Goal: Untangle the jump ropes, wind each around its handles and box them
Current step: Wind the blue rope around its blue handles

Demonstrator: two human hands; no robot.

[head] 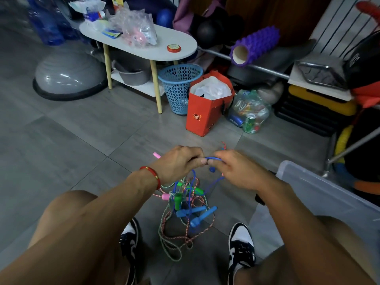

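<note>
A tangle of jump ropes (pixel 185 210) hangs between my knees, with blue, green and pink handles and twisted red-white and green-white cords trailing onto the floor. My left hand (pixel 176 163) and my right hand (pixel 236 171) are held close together above the tangle, both pinching a stretch of blue rope (pixel 213 158). A pink handle (pixel 157 155) sticks out behind my left hand. A clear plastic box (pixel 329 194) stands at my right.
Ahead are a white oval side table (pixel 174 43), a blue mesh basket (pixel 180 87), a red paper bag (pixel 207 112) and a clear bag of cans (pixel 249 112). A grey balance dome (pixel 67 77) is at left. My two shoes rest on the grey tiles.
</note>
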